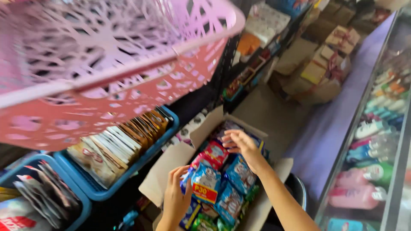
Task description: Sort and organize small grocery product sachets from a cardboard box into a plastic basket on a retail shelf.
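An open cardboard box (169,169) stands on the floor below me, filled with blue, red and green snack packets (233,173). My left hand (176,197) grips a blue packet with a yellow and red label (204,184) at the box's near side. My right hand (242,146) reaches into the far part of the box, its fingers curled over the red and blue packets there. Whether that hand holds anything is unclear.
A pink plastic lattice basket (102,77) hangs close overhead at upper left. Blue bins (128,169) of sachets sit on the left. Dark shelving (252,55) with goods runs behind, cardboard boxes (319,70) lie beyond, and a glass case of bottles (376,141) lines the right.
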